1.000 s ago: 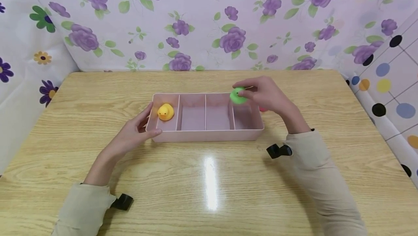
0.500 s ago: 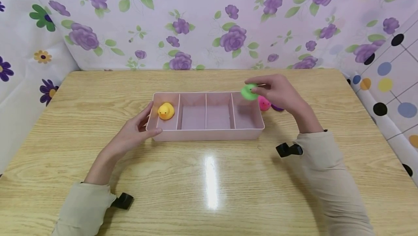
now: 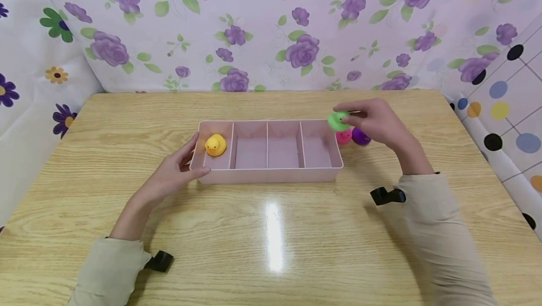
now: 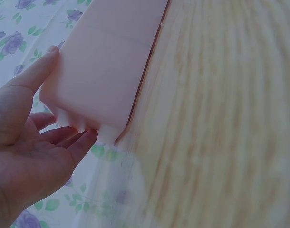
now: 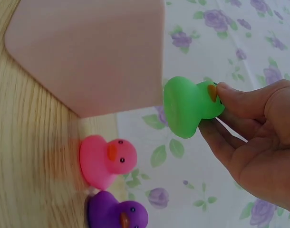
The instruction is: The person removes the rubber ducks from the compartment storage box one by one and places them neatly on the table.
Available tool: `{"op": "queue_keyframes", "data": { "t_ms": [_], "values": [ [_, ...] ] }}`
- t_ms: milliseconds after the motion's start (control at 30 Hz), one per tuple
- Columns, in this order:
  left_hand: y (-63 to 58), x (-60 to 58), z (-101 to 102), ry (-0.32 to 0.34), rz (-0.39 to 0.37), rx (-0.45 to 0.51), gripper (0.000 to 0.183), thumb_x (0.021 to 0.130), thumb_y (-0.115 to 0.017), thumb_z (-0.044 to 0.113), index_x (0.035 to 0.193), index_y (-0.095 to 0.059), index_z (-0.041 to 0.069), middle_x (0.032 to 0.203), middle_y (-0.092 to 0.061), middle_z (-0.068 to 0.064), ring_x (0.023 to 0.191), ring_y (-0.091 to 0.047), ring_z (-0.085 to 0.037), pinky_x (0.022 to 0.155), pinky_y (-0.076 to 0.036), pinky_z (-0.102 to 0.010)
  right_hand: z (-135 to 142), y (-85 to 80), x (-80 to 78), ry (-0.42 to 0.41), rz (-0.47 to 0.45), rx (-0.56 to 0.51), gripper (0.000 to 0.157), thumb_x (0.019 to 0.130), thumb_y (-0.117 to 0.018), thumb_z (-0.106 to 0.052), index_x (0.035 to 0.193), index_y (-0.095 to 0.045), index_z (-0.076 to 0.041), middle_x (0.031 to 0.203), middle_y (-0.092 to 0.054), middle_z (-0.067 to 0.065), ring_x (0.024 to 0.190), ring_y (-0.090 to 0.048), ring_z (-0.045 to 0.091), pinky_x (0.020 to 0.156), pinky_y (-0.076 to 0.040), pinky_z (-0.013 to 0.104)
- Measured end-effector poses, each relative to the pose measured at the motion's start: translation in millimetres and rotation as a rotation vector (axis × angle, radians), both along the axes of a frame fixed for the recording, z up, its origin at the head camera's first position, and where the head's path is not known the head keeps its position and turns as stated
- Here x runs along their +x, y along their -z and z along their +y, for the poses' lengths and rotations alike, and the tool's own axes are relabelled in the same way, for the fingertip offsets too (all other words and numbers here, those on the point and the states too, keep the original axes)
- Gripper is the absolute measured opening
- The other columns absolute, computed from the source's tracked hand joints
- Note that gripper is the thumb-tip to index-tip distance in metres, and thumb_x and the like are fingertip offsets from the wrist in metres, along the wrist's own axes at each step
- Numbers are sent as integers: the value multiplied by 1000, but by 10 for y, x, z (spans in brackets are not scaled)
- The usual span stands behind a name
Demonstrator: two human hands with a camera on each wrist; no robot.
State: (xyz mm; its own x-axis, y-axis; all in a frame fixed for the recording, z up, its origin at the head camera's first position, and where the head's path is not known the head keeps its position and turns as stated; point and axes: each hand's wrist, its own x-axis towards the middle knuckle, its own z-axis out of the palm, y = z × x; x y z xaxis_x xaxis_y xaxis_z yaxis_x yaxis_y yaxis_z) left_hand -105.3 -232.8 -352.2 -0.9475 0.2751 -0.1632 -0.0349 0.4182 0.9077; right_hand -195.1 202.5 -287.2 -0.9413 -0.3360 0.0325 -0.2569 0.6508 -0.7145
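Observation:
A pink box [image 3: 271, 175] with several compartments stands mid-table, and a yellow rubber duck [image 3: 216, 145] sits in its leftmost one. My left hand [image 3: 172, 174] grips the box's left end, thumb on the front side and fingers around the end wall, as the left wrist view also shows. Above the box's back right corner, my right hand [image 3: 375, 120] pinches a green rubber duck [image 5: 187, 105] by its head. On the table just right of the box are a pink rubber duck [image 5: 106, 160] and a purple rubber duck [image 5: 115, 212], side by side below that hand.
The wooden table [image 3: 237, 230] reaches back to a wall covered in flowered cloth [image 3: 262, 23]. Patterned cloth also hangs at both sides. A black wrist strap piece [image 3: 159, 261] sticks out from the left sleeve, another [image 3: 387, 196] from the right.
My right hand has moved right with the green duck, from over the divider before the rightmost compartment to the box's right edge. The pink and purple ducks have come into sight. The left hand stays put.

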Motion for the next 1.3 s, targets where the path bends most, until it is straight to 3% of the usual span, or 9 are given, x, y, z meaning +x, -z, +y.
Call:
{"op": "queue_keyframes", "data": {
  "t_ms": [400, 667, 967, 1067, 1300],
  "values": [
    [-4, 2, -2, 0, -4, 2, 90, 92, -69, 28, 157, -7, 23, 160, -12, -8, 141, -23, -30, 110, -29, -47, 287, 90, -30, 65, 22, 47, 31, 95, -61, -5, 125, -66, -3, 127, -61, 17, 111, -60, 29, 91, -50, 41],
    [-10, 7, 0, -10, -6, -18, 90, 91, -69, 30, 156, -7, 25, 160, -13, -7, 141, -23, -31, 110, -28, -48, 425, 119, -29, 94, 24, 76, 32, 95, -61, -9, 127, -65, -5, 128, -60, 18, 109, -60, 30, 76, -45, 14],
    [-5, 3, 1, -6, -7, -5, 90, 92, -69, 29, 157, -7, 24, 160, -12, -7, 142, -21, -31, 110, -27, -48, 583, 157, -21, 116, 14, 92, 34, 97, -60, -14, 130, -63, -6, 132, -57, 18, 114, -57, 31, 75, -43, 12],
    [-3, 2, -1, -3, -6, -3, 90, 92, -69, 29, 157, -7, 24, 160, -12, -7, 142, -21, -31, 111, -27, -48, 637, 167, -14, 124, 9, 98, 34, 97, -60, -15, 131, -62, -7, 133, -56, 18, 114, -56, 30, 78, -44, 17],
    [2, 2, -4, -2, -8, 4, 89, 92, -69, 28, 157, -7, 24, 160, -11, -7, 142, -20, -31, 111, -26, -48, 751, 210, -10, 155, -22, 107, 35, 99, -57, -16, 132, -60, -5, 135, -53, 20, 117, -53, 32, 91, -45, 44]
  ]
}}
